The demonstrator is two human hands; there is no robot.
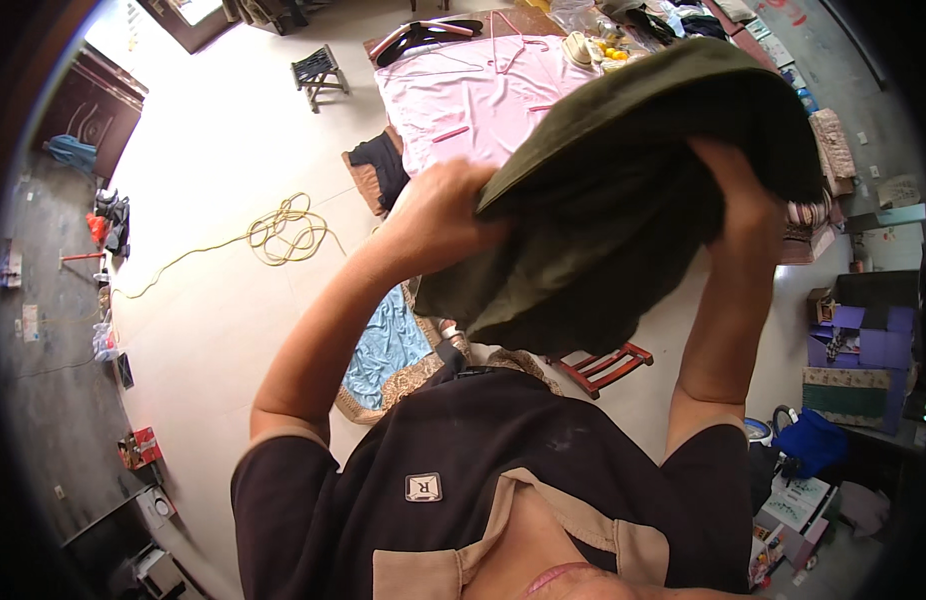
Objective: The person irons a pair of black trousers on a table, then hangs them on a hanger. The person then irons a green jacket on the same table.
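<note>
An olive-green piece of cloth (583, 262), perhaps a garment or a hat, is held up in front of my chest. My left hand (455, 214) and my right hand appear on the two sides; the one at the picture's left grips the cloth's edge. The other hand (740, 187), at the picture's right, reaches into its folds, its fingers partly hidden. Behind the cloth, a pink sheet (500, 97) covers a table, with pink hangers (451, 134) lying on it.
A coiled yellow hose or cord (286, 229) lies on the floor at the left. A folding stool (320, 75) stands beyond it. A red wooden stool (605, 369) and a light-blue cloth (388, 349) are below the held cloth.
</note>
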